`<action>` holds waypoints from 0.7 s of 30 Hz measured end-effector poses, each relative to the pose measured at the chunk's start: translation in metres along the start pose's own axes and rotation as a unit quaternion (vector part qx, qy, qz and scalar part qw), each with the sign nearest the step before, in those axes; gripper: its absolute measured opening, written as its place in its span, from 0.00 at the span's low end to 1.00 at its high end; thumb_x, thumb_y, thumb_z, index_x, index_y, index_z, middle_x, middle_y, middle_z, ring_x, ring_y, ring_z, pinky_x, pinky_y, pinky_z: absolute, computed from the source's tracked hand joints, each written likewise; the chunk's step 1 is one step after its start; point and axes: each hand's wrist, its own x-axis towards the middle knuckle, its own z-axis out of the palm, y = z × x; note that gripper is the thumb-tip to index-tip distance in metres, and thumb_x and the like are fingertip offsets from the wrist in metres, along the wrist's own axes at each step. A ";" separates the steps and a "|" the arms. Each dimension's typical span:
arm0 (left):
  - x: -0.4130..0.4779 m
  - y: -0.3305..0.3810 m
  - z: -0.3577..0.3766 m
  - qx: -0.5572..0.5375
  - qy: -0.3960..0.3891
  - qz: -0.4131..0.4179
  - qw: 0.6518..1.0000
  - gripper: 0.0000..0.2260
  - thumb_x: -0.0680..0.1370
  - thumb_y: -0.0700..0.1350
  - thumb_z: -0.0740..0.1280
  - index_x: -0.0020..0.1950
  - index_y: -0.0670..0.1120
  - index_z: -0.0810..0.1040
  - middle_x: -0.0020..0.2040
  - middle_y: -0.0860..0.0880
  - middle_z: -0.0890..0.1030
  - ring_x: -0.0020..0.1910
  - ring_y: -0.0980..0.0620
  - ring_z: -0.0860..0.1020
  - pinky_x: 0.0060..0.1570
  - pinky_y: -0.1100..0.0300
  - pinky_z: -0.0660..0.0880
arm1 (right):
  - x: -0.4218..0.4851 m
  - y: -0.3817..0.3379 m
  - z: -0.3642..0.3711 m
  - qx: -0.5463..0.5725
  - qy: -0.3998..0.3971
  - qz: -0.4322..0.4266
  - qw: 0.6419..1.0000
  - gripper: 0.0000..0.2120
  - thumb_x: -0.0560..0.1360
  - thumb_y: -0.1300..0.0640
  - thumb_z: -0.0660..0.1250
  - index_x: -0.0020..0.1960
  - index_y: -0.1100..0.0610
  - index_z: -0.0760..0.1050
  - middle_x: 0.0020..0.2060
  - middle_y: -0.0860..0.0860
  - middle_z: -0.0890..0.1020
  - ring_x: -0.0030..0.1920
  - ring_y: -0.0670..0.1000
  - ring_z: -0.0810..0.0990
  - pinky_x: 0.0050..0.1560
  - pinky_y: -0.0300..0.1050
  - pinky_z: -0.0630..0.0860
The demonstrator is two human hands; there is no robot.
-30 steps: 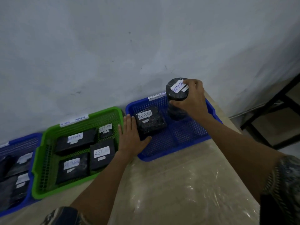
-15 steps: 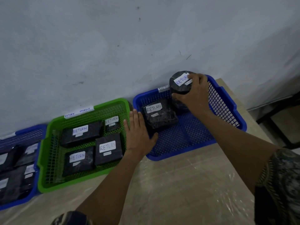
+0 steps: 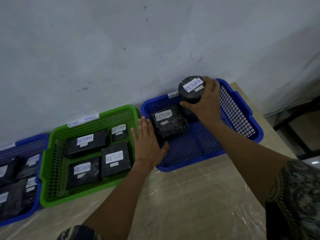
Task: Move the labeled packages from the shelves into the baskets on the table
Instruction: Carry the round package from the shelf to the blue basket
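Two hands are at work over the blue basket (image 3: 187,165) in the middle right of the frame. The right hand (image 3: 207,103) curls its fingers and thumb round a round black package (image 3: 189,91) labelled RETURN, holding it upright at the basket's back edge near the wall (image 3: 121,49); whether its base touches the basket floor is hidden. The left hand (image 3: 149,144) lies flat with straight fingers on the basket's left rim, holding nothing, its thumb just beside a flat black package (image 3: 171,125) lying inside. Left of it a green basket (image 3: 72,200) holds four flat RETURN packages (image 3: 86,144). At the left edge of the frame a second blue basket (image 3: 31,138) holds more dark packages (image 3: 15,196). All three baskets sit on the bench (image 3: 190,196).
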 end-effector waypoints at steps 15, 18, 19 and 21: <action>0.000 -0.002 -0.004 -0.012 -0.010 0.012 1.000 0.47 0.75 0.65 0.60 0.77 0.39 0.38 0.78 0.40 0.38 0.77 0.43 0.37 0.72 0.43 0.34 | -0.014 -0.008 -0.022 -0.069 -0.028 0.024 0.997 0.55 0.60 0.31 0.73 0.76 0.52 0.52 0.77 0.58 0.53 0.76 0.58 0.53 0.72 0.63 0.57; 0.000 -0.003 -0.006 -0.016 -0.014 0.014 1.000 0.47 0.75 0.65 0.60 0.77 0.38 0.38 0.78 0.40 0.38 0.77 0.43 0.37 0.72 0.43 0.35 | -0.024 -0.010 -0.027 -0.082 -0.037 0.028 0.996 0.56 0.60 0.30 0.72 0.77 0.53 0.50 0.77 0.58 0.51 0.77 0.57 0.51 0.73 0.62 0.53; -0.001 -0.003 -0.006 -0.015 -0.016 0.016 1.000 0.47 0.75 0.65 0.59 0.77 0.39 0.38 0.78 0.40 0.38 0.77 0.43 0.37 0.72 0.43 0.35 | -0.028 -0.010 -0.029 -0.086 -0.039 0.029 0.995 0.56 0.61 0.30 0.71 0.77 0.53 0.50 0.77 0.58 0.51 0.77 0.57 0.50 0.72 0.62 0.53; -0.006 -0.003 -0.006 -0.009 -0.015 0.028 0.999 0.46 0.75 0.66 0.58 0.77 0.38 0.39 0.78 0.40 0.38 0.77 0.43 0.37 0.72 0.43 0.36 | -0.038 -0.013 -0.033 -0.092 -0.039 0.028 0.995 0.56 0.61 0.30 0.71 0.77 0.54 0.50 0.77 0.59 0.51 0.77 0.58 0.51 0.72 0.62 0.54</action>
